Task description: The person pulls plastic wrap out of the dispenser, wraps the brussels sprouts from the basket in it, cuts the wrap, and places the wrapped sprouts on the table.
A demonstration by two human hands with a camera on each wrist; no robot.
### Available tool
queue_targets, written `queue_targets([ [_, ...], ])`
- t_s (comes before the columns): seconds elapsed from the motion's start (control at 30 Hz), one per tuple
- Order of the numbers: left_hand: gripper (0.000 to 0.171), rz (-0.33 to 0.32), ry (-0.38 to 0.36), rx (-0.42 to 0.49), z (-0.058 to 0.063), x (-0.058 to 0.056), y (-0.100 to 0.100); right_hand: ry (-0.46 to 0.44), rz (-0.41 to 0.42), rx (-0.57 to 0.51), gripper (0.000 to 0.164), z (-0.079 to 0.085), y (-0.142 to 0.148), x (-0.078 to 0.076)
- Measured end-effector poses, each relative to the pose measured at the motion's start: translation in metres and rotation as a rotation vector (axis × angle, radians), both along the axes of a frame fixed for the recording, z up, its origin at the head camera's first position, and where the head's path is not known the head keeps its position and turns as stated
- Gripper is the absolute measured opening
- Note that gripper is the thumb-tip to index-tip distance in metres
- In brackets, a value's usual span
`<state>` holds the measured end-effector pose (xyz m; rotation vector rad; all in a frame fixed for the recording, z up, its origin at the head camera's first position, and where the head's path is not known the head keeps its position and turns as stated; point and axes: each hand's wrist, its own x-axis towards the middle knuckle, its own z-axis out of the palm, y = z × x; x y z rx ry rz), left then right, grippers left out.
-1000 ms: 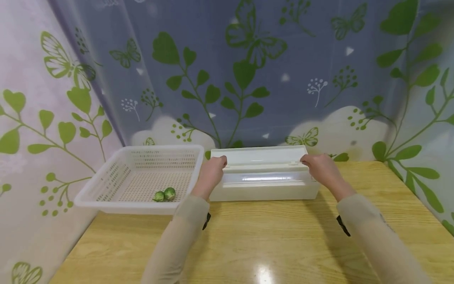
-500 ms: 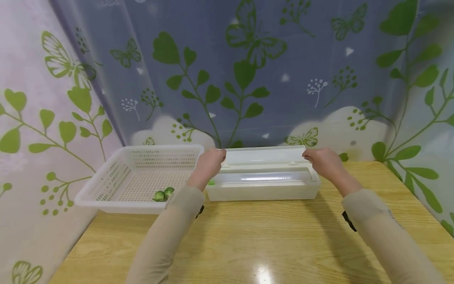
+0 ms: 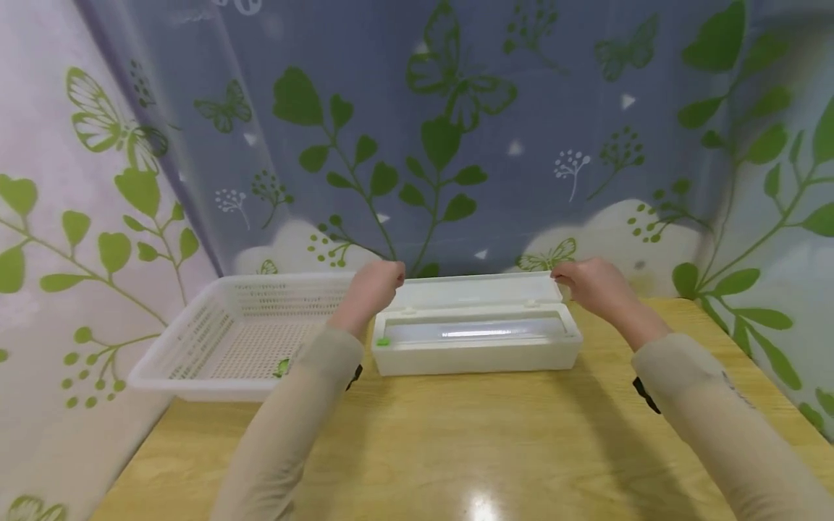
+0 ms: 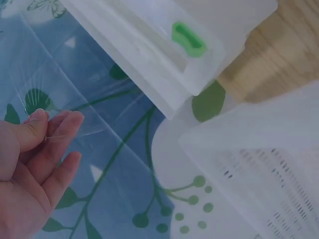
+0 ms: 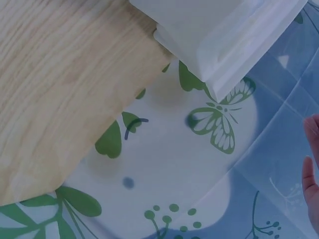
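A long white cling film dispenser (image 3: 477, 360) stands on the table, its lid (image 3: 478, 289) raised at the back and a shiny roll (image 3: 476, 331) inside. My left hand (image 3: 374, 293), above the dispenser's left end, pinches the edge of clear cling film (image 4: 99, 117) between thumb and fingers; the left wrist view shows the film creased at the grip. Above the right end, my right hand (image 3: 596, 288) has thumb and finger pinched at the film's other side. Only some fingers (image 5: 310, 177) of it show in the right wrist view. The film is barely visible from the head.
To the left is a white plastic basket (image 3: 195, 391), with a Brussels sprout (image 3: 281, 367) partly hidden by my left sleeve. A green slider (image 3: 384, 341) sits at the dispenser's left end. Patterned curtain (image 3: 456, 159) hangs close behind. Wooden tabletop (image 3: 469, 441) spreads in front.
Both hands have risen from the dispenser's inner edge, the left also shifting leftward over the basket's side. More of the dispenser's left end shows, and my sleeve covers more of the sprouts.
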<state>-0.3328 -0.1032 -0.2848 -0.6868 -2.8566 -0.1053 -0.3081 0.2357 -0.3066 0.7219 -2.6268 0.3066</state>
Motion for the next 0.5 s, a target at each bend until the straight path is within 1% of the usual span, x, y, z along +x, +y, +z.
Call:
queue_targets([
  [0.13, 0.007, -0.015, 0.005, -0.016, 0.009, -0.002, -0.001, 0.001, -0.013, 0.034, 0.012, 0.008, -0.001, 0.001],
  [0.23, 0.010, -0.004, -0.002, -0.014, 0.018, -0.001, -0.001, 0.037, -0.003, 0.047, 0.012, 0.015, -0.002, 0.001],
  [0.37, 0.012, 0.017, -0.035, -0.004, 0.030, -0.001, 0.000, 0.086, 0.007, 0.052, 0.010, 0.024, -0.002, 0.000],
  [0.5, 0.014, 0.019, -0.071, 0.000, 0.040, 0.000, 0.001, 0.099, 0.000, 0.065, 0.011, 0.033, -0.001, 0.002],
])
